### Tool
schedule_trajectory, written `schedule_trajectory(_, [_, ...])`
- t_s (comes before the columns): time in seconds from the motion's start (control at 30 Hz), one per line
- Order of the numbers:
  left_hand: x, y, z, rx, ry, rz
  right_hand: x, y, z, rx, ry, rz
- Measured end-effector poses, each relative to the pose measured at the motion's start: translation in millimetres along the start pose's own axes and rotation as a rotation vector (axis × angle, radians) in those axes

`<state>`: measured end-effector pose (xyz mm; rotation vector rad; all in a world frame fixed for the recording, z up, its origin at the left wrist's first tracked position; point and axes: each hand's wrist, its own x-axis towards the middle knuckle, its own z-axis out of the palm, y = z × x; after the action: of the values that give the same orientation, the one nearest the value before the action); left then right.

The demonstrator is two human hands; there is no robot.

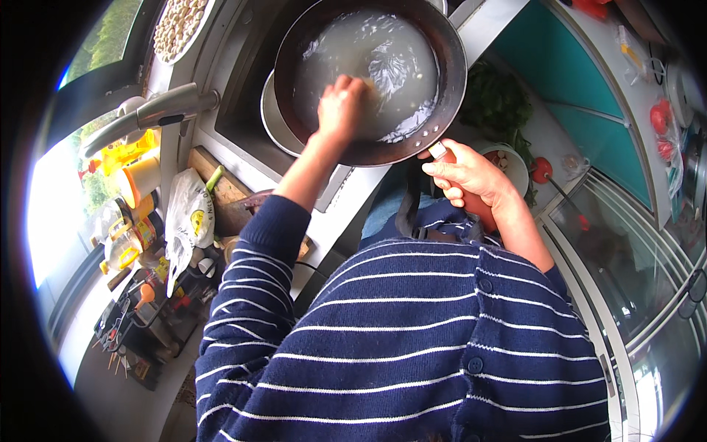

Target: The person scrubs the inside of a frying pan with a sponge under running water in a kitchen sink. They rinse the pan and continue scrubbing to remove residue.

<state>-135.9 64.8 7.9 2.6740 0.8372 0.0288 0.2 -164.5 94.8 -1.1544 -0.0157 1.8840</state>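
Note:
A dark frying pan (454, 94) holds cloudy, rippling water over the sink (235, 108). My right hand (469, 171) is closed around its brown handle (479, 209). Inside the pan, my left hand (342, 108) bends down with curled fingers at the water. Something tan shows by those fingertips, but I cannot make out what it is or whether the hand grips it. Beneath the pan, a lighter metal pot (272, 113) is partly covered.
A metal faucet (165, 105) juts out left of the sink. Beyond it stands a bowl of pale beans or nuts (179, 27). A plastic bag (190, 207) lies by a wooden board (229, 185). Leafy greens (494, 102) and a white bucket (516, 171) sit low on the right.

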Motion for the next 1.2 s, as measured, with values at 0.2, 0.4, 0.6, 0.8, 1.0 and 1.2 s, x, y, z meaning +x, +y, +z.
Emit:
schedule_trajectory(0.2, [24,54,19,-0.071,0.021,0.142,0,0,1,-0.015,0.026,0.025])
schedule_trajectory(0.4, [77,27,24,-0.064,0.152,0.039,-2,1,0,-0.032,0.034,0.033])
schedule_trajectory(0.6, [28,-3,-2,0.031,0.005,-0.035,0,-1,0,0.01,0.001,0.013])
schedule_trajectory(0.8, [-4,39,2,-0.048,-0.043,0.186,1,0,1,-0.009,0.015,0.022])
schedule_trajectory(1.0, [66,54,21,-0.025,0.085,0.244,-3,-1,4,0.018,0.065,0.041])
schedule_trajectory(1.2, [105,7,6,0.08,0.193,0.333,-6,1,6,0.033,0.082,0.039])
